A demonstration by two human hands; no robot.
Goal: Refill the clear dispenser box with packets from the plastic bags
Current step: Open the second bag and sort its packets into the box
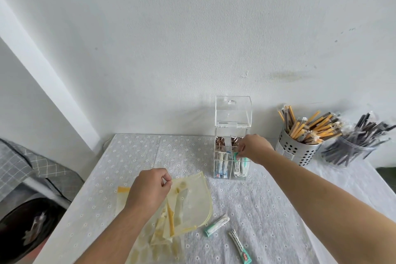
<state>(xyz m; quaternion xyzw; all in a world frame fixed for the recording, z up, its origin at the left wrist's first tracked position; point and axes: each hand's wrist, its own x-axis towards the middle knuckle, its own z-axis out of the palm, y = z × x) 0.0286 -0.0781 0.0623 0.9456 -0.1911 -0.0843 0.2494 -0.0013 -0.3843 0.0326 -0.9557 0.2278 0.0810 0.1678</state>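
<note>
The clear dispenser box (233,113) stands at the back of the table with its lid tipped up. Its four compartments hold copper-coloured packets at the back and white, blue and green packets in front. My right hand (255,148) is over the front right compartment, fingers shut on a green packet (236,155) at its top. My left hand (150,188) pinches the top edge of a yellowish plastic bag (192,201) lying flat on the table. Two loose green and white packets (216,224) (240,246) lie on the cloth near the bag.
A perforated metal cup (293,150) full of wrapped yellow and brown sticks stands right of the box. Beside it is a clear jar (351,152) of dark sticks. The table has a grey flowered cloth (132,152). A chair with checked fabric (27,167) sits left.
</note>
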